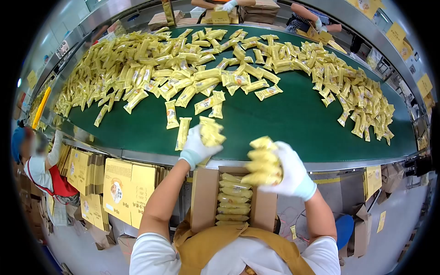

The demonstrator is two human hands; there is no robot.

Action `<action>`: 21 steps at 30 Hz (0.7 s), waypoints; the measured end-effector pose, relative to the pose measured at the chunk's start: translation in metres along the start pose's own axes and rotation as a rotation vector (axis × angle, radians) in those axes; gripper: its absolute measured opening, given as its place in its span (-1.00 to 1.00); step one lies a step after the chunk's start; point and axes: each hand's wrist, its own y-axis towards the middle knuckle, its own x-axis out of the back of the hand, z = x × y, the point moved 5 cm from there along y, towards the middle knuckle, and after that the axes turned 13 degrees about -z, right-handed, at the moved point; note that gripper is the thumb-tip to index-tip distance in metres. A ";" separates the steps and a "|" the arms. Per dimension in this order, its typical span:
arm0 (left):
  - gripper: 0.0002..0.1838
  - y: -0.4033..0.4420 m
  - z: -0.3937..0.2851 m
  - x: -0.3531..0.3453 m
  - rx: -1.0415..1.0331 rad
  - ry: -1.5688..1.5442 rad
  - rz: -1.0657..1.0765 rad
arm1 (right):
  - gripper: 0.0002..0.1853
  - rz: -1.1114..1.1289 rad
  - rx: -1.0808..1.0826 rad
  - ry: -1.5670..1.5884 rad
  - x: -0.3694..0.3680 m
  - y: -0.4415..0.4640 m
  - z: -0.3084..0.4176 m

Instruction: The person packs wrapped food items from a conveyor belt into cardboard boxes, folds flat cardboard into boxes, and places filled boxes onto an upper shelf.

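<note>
My left hand (198,147), in a white glove, is closed around a bunch of yellow wrapped snack packs (211,132) above the near edge of the green conveyor belt (279,119). In my right hand (293,172), gloved too, is a stack of several yellow snack packs (264,162), held over the right side of an open cardboard box (205,197). Inside that box lies a row of snack packs (233,199), one behind another. A single loose pack (183,134) rests on the belt just left of my left hand.
Piles of loose packs (151,64) cover the belt's far and left side, with another heap (362,101) at right. Folded yellow cartons (128,185) stand at lower left. A co-worker in a red apron (62,178) is at left; other people's gloved hands (229,5) show across the belt.
</note>
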 end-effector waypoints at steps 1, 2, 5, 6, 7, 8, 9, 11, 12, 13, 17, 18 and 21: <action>0.03 0.002 -0.012 0.012 0.044 -0.292 -0.065 | -0.17 0.137 0.012 -0.074 -0.002 0.002 0.023; 0.00 -0.007 -0.013 0.019 0.353 -0.604 0.018 | -0.21 0.180 0.138 -0.170 -0.009 -0.005 0.037; -0.06 -0.028 -0.007 0.031 0.199 -0.941 0.111 | -0.29 0.528 0.303 -0.448 -0.056 -0.030 0.062; 0.07 -0.039 -0.051 0.038 0.071 -1.030 0.132 | -0.31 0.683 0.320 -0.541 -0.074 -0.039 0.066; 0.03 -0.054 -0.091 0.044 -0.046 -1.047 0.116 | -0.30 0.767 0.323 -0.535 -0.091 -0.047 0.068; 0.03 -0.067 -0.109 0.044 0.002 -1.036 0.187 | -0.30 0.852 0.324 -0.529 -0.109 -0.056 0.067; 0.02 -0.078 -0.109 0.037 0.067 -1.031 0.287 | -0.30 0.937 0.323 -0.524 -0.124 -0.063 0.067; 0.14 -0.099 -0.110 0.025 0.077 -0.927 0.432 | -0.43 1.084 0.294 -0.535 -0.142 -0.071 0.072; 0.27 -0.108 -0.111 0.021 0.015 -0.838 0.477 | -0.49 1.159 0.280 -0.539 -0.150 -0.076 0.073; 0.55 -0.117 -0.127 0.023 -0.182 -0.665 0.445 | -0.49 1.129 0.236 -0.486 -0.170 -0.088 0.061; 0.27 -0.131 -0.135 0.003 -0.738 0.094 0.281 | -0.48 0.401 0.239 -0.047 -0.224 -0.151 0.008; 0.20 -0.134 -0.129 -0.006 -0.805 0.194 0.269 | -0.47 0.642 0.180 -0.129 -0.213 -0.148 0.015; 0.05 -0.144 -0.121 -0.020 -0.837 0.406 0.137 | -0.43 0.805 0.149 -0.231 -0.203 -0.153 0.019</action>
